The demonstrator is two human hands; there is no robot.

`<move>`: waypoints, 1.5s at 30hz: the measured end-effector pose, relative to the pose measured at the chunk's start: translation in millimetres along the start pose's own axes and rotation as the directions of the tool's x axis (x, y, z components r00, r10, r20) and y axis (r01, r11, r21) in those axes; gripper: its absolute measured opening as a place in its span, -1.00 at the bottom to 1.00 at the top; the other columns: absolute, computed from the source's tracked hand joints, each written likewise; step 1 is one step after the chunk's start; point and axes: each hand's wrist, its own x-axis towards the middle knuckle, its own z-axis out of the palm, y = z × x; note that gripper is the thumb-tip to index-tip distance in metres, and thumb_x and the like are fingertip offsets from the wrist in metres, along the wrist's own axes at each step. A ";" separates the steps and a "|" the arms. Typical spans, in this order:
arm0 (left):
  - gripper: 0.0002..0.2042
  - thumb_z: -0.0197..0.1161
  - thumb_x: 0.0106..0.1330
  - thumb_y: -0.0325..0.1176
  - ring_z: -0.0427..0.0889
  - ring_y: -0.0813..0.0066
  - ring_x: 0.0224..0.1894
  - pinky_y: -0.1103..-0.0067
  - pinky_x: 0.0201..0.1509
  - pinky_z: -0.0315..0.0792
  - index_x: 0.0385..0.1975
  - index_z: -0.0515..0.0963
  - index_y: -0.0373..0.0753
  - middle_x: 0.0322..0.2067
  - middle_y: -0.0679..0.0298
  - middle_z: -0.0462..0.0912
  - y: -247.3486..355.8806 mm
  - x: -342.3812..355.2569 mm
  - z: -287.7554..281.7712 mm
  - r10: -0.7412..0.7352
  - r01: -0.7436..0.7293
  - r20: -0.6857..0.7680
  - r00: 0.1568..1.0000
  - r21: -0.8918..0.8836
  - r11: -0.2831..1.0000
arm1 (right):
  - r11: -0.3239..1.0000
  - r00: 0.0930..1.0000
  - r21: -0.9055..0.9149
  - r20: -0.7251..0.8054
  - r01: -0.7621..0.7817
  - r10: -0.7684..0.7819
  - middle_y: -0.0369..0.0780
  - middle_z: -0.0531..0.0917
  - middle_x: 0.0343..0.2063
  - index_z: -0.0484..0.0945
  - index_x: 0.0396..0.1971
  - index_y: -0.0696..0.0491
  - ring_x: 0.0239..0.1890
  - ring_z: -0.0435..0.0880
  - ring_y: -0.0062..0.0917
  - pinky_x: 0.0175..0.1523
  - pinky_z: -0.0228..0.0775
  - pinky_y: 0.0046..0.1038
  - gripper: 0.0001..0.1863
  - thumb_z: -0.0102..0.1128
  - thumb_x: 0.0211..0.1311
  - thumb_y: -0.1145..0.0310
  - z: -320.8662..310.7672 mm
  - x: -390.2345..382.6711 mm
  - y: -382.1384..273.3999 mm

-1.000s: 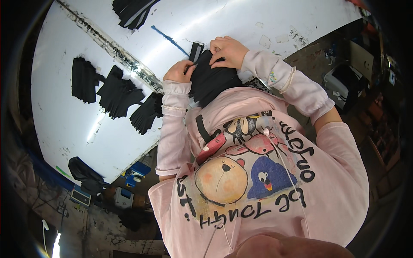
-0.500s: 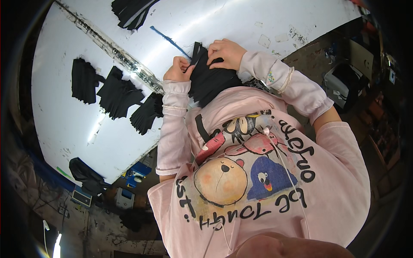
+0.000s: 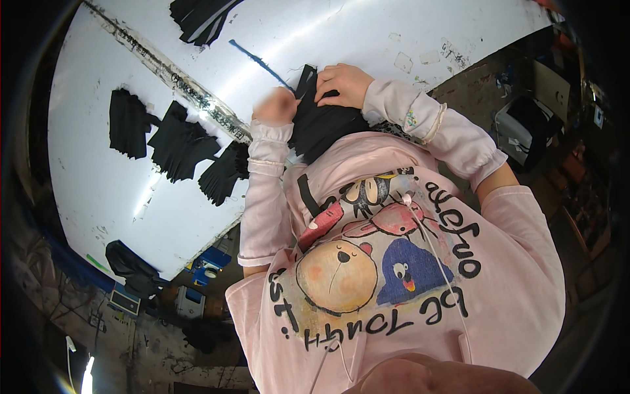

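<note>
A stack of black fabric pieces (image 3: 328, 126) lies fanned at the table's near edge, up against my body, with a narrow strip pointing away at the top. At the stack's upper right, my right hand (image 3: 344, 85) pinches the fabric with bent fingers and thumb. Beside the stack's left edge is my left hand (image 3: 275, 106), smeared by motion, so its fingers cannot be made out. A thin blue cord-like strip (image 3: 261, 64) runs across the white tabletop toward the stack, its near end close to my left hand.
Several black fabric bundles (image 3: 182, 141) lie on the white table (image 3: 85, 187) to the left, and another bundle (image 3: 202, 20) at the far side. A seam covered with worn tape (image 3: 157, 72) crosses the tabletop. Dark cloth (image 3: 131, 268) hangs at the left corner; a bag-like object (image 3: 525, 128) stands at right.
My left hand has moved slightly and is now blurred. The top strip of the black fabric has shifted a little to the right. My right hand stays nearly in place, its fingers slightly straighter.
</note>
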 end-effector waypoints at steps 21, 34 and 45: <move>-0.74 0.57 0.29 -0.30 0.77 0.41 -0.41 0.49 -0.29 0.64 -0.17 0.60 -0.16 -0.40 0.30 0.76 -8.2 -2.4 12.9 0.104 -0.101 -0.048 0.993 0.058 0.993 | 0.996 0.983 -0.059 0.176 0.070 -0.058 -0.44 0.61 -0.25 0.80 -0.25 -0.16 -0.09 0.62 -0.50 0.12 0.39 -0.35 -0.83 0.56 0.17 0.20 -23.3 2.7 6.2; -0.78 0.52 0.31 -0.32 0.76 0.25 -0.36 0.39 -0.23 0.61 -0.17 0.60 -0.12 -0.40 0.24 0.74 0.8 -3.7 7.3 0.098 -0.098 -0.038 0.995 -0.018 0.995 | 0.987 0.994 -0.124 0.054 0.099 -0.092 -0.43 0.61 -0.29 0.76 -0.44 -0.19 -0.03 0.62 -0.51 0.10 0.42 -0.34 -0.95 0.47 0.17 0.22 -12.9 17.8 11.8; -0.82 0.41 0.42 -0.42 0.76 0.34 -0.27 0.48 -0.16 0.63 -0.03 0.64 -0.18 -0.26 0.19 0.77 3.9 -0.3 1.2 0.086 -0.086 -0.187 0.979 0.009 0.996 | 0.996 0.995 0.039 -0.057 -0.075 0.077 -0.40 0.70 -0.26 0.79 -0.36 -0.14 -0.05 0.70 -0.45 0.06 0.54 -0.29 -0.86 0.51 0.22 0.14 -16.7 29.5 9.0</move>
